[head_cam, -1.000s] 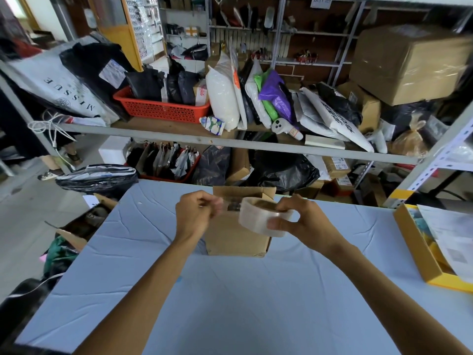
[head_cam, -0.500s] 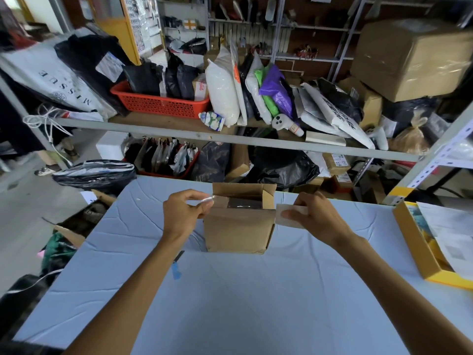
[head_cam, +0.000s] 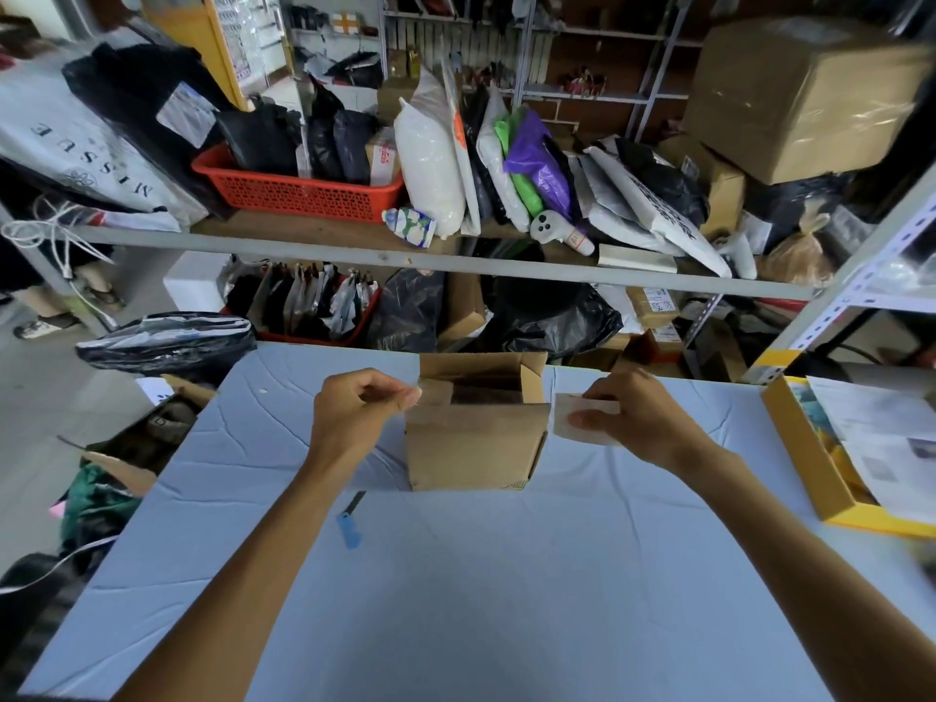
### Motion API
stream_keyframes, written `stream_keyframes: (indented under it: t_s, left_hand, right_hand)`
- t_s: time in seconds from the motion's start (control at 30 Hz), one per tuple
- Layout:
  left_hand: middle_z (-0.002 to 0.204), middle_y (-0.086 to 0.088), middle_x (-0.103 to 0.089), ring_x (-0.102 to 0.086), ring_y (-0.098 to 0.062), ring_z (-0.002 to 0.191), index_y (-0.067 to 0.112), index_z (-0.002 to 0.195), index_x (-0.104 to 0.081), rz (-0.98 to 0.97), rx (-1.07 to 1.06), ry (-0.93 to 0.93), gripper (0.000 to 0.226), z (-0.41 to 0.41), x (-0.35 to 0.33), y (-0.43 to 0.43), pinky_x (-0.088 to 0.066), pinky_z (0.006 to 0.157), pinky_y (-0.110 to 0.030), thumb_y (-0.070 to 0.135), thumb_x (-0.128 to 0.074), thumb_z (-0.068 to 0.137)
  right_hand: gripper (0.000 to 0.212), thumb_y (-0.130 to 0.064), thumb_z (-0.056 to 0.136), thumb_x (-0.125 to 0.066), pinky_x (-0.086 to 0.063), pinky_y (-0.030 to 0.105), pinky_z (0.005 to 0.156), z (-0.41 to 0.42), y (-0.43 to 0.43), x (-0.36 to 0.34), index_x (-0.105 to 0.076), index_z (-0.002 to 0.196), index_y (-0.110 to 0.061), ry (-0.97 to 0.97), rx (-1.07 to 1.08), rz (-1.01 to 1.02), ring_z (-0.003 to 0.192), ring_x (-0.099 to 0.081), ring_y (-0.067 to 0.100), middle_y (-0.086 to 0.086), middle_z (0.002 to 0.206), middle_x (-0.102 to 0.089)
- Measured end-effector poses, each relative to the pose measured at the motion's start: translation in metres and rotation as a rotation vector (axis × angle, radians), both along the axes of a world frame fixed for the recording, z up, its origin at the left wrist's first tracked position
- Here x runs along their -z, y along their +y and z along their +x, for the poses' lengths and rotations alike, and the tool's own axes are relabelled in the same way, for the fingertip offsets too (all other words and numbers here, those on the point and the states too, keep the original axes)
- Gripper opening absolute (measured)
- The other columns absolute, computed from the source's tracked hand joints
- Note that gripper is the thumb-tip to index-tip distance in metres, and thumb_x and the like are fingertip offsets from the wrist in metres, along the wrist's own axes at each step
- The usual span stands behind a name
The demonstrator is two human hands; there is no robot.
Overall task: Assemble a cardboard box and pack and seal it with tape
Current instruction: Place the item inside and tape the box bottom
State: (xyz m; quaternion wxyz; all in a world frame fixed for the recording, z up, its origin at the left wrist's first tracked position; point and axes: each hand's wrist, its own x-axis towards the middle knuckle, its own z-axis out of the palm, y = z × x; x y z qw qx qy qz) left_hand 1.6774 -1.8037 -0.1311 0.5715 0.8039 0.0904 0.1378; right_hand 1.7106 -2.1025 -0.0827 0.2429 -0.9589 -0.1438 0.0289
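A small brown cardboard box (head_cam: 473, 450) stands on the light blue table (head_cam: 456, 600), its top flaps up and a dark item visible inside. My left hand (head_cam: 357, 415) is to the box's left and pinches the free end of a clear tape strip at the box's upper left corner. My right hand (head_cam: 635, 415) is to the box's right and grips the roll of clear tape (head_cam: 577, 423). The strip between the two hands spans the box top and is barely visible.
A blue-handled cutter (head_cam: 349, 521) lies on the table by my left forearm. A yellow tray (head_cam: 810, 463) with papers sits at the right edge. Behind the table stands a metal shelf (head_cam: 440, 258) packed with bags, a red basket (head_cam: 299, 192) and cardboard boxes.
My hands have moved apart, the left going left and the right carrying the roll to the box's right side, so the tape now stretches across the box top.
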Motion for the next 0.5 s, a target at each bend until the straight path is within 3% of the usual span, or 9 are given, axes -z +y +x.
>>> stream_keyframes:
  t_s: [0.2,0.37,0.5]
  left_hand:
    - [0.064,0.011,-0.071,-0.066,-0.008,0.057,0.028,0.065,-0.07,0.094,0.104,-0.003,0.017,0.001,0.009,0.007,-0.054,0.057,-0.018,0.018,-0.083,0.067]
    - [0.063,0.013,-0.071,-0.066,-0.004,0.058,0.031,0.063,-0.07,0.119,0.031,-0.087,0.025,-0.006,0.017,-0.001,-0.05,0.057,-0.01,0.011,-0.084,0.066]
    - [0.066,0.009,-0.07,-0.066,-0.006,0.064,0.018,0.068,-0.07,0.174,-0.015,-0.176,0.014,-0.001,0.015,-0.018,-0.049,0.061,-0.011,0.008,-0.08,0.07]
  right_hand:
    - [0.028,-0.032,0.078,-0.072,-0.047,0.039,0.065,0.0,0.006,0.007,-0.072,0.079,-0.004,-0.016,0.087,-0.052,0.076,-0.056,0.025,0.013,0.079,-0.065]
    - [0.038,-0.044,0.08,-0.069,-0.037,0.031,0.063,0.013,0.001,0.019,-0.067,0.086,-0.007,-0.023,0.133,-0.127,0.085,-0.055,0.028,0.012,0.086,-0.064]
    - [0.046,-0.047,0.081,-0.067,-0.037,0.032,0.068,0.027,-0.004,0.025,-0.064,0.092,-0.003,-0.06,0.165,-0.152,0.091,-0.056,0.033,0.017,0.093,-0.066]
